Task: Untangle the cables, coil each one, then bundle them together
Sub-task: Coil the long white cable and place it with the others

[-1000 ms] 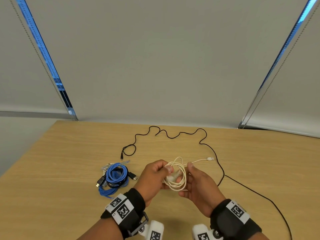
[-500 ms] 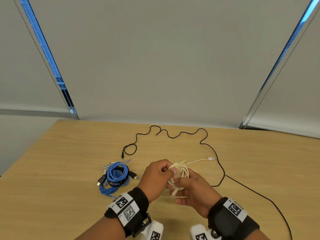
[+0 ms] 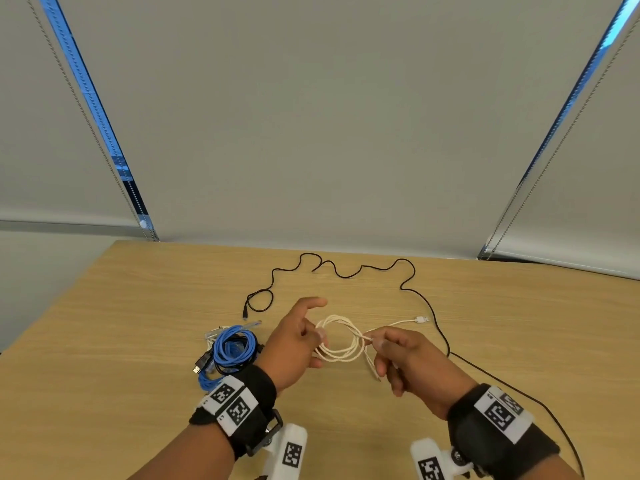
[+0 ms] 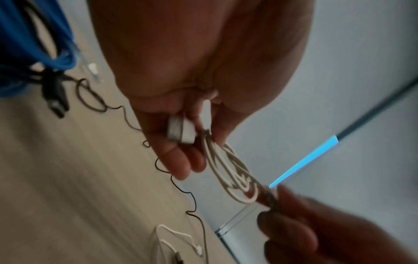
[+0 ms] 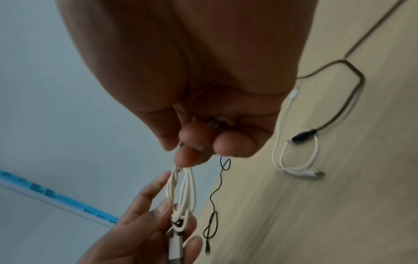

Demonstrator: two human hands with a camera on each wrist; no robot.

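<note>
A white cable (image 3: 337,357) is wound into a small coil and held just above the wooden table (image 3: 138,341), stretched between both hands. My left hand (image 3: 320,336) grips the coil's left side, its index finger pointing outward; in the left wrist view its fingers (image 4: 178,160) also hold a white plug (image 4: 181,133). My right hand (image 3: 372,341) pinches the coil's right side, with the loops (image 5: 183,187) hanging from its fingertips (image 5: 185,157). A white tail ending in a USB plug (image 3: 420,319) lies on the table past the right hand.
A blue cable coil (image 3: 232,348), with a black cable and plugs tangled in it, lies left of my left hand. A long thin black cable (image 3: 346,273) snakes across the far table, then runs down the right side (image 3: 519,396). Window blinds hang behind the table.
My hands have drawn apart. The white coil, bunched between them before, is now pulled open into a ring, and my left index finger has straightened.
</note>
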